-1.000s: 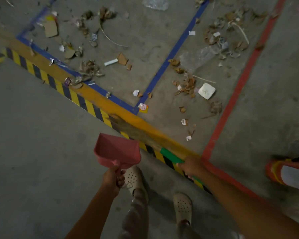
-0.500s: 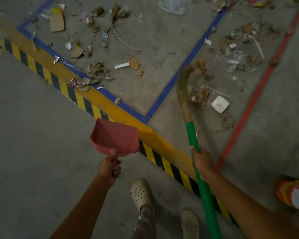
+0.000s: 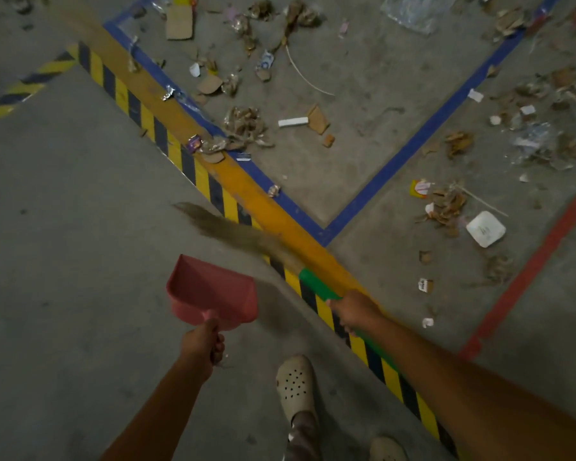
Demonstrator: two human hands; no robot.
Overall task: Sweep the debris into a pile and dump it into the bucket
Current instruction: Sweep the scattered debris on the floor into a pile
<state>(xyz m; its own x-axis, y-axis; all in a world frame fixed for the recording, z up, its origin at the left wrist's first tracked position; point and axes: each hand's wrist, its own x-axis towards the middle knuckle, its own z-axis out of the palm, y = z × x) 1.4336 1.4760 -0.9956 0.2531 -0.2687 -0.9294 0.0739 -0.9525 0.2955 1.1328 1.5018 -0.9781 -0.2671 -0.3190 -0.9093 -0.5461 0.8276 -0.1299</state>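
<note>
Broom and dustpan in hand, debris scattered ahead

I see the right hand [image 3: 353, 312] at lower centre-right, fingers wrapped round the broom's green handle [image 3: 316, 287]. The broom's bristles [image 3: 233, 232] reach up-left from that hand, blurred, across the yellow-and-black striped tape [image 3: 147, 118] and onto the grey concrete floor [image 3: 64, 261]. The left hand [image 3: 202, 344] grips the stem of the pink dustpan [image 3: 213, 291], held off the floor just left of the broom handle; its scoop shows only bare plastic.

The debris [image 3: 446, 207] lies well apart from both hands in the upper and right parts of the frame: torn cardboard, paper scraps, wrappers and a white square lid [image 3: 485, 228], spread on both sides of the blue line [image 3: 396, 161]. A red line [image 3: 529, 257] bounds it at the right edge. The left half of the frame is bare concrete. A pale perforated shoe [image 3: 295, 387] stands below the dustpan.
</note>
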